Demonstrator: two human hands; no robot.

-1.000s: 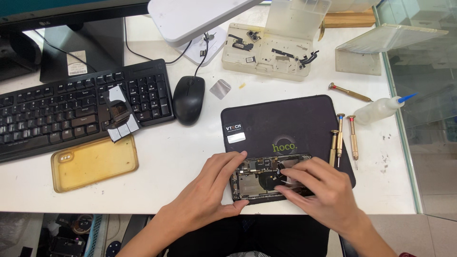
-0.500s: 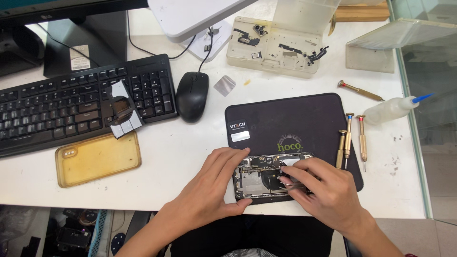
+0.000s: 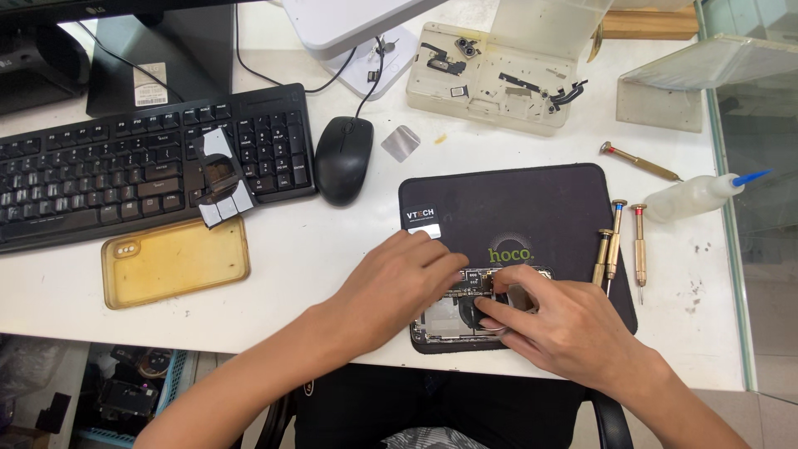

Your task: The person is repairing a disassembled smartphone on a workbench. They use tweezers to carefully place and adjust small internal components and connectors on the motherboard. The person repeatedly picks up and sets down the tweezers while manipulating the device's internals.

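An opened phone [image 3: 455, 316] with its inner parts showing lies on the near edge of a black work mat [image 3: 532, 212]. My left hand [image 3: 399, 283] rests on the phone's left half, fingers curled over its top edge. My right hand [image 3: 557, 320] covers the phone's right half, its fingertips pressing on the inner parts near the middle. Whether a small part or tool sits between the fingers is hidden.
Three screwdrivers [image 3: 619, 241] lie at the mat's right edge, a fourth [image 3: 640, 161] further back beside a squeeze bottle [image 3: 694, 196]. A yellowed phone case [image 3: 174, 262], keyboard [image 3: 141, 166] and mouse [image 3: 342, 158] sit left. A parts tray [image 3: 499, 79] stands behind.
The camera view has shifted slightly. Both hands stay on the phone, with the right fingers shifting a little toward its middle.
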